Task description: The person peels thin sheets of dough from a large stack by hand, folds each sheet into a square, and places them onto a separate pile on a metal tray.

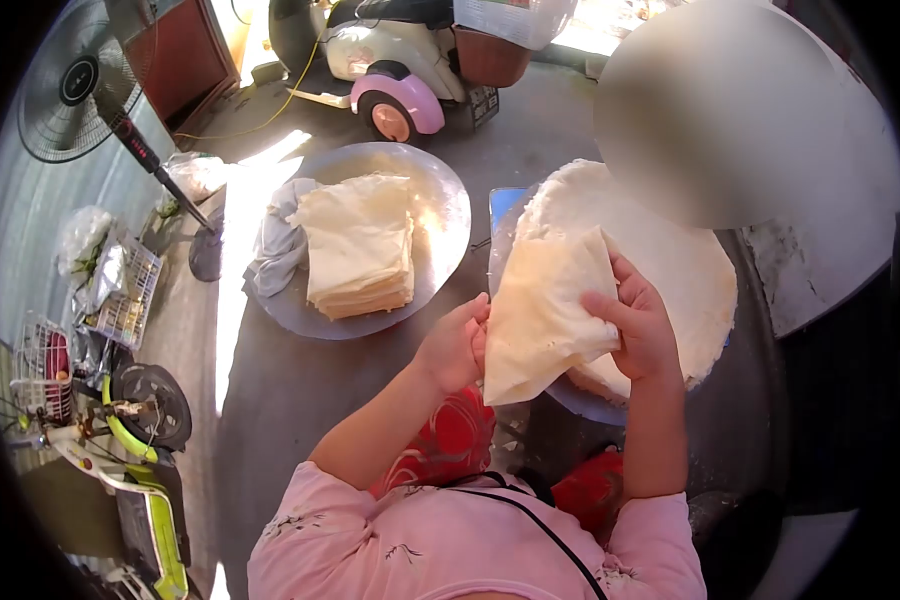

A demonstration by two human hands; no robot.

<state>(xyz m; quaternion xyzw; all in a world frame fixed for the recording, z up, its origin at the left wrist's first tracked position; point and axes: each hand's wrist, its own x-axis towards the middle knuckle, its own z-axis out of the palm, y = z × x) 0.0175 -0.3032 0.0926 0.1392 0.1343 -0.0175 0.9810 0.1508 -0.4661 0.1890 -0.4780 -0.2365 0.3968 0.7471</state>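
Observation:
A folded, pale sheet of thin dough or flatbread is held up in front of me. My right hand grips its right edge, thumb on the near face and fingers behind. At its left edge is my left hand, fingers curled and partly hidden behind the sheet. Behind the sheet lies a large round tray bearing a wide, pale, rough-edged round mass. To the left, a round metal tray holds a stack of similar folded sheets beside a grey cloth.
A standing fan is at the upper left. Wire baskets and a green-framed scooter stand along the left. A motor scooter with a pink fender is at the back. A large white board is at the right, beside a blurred area.

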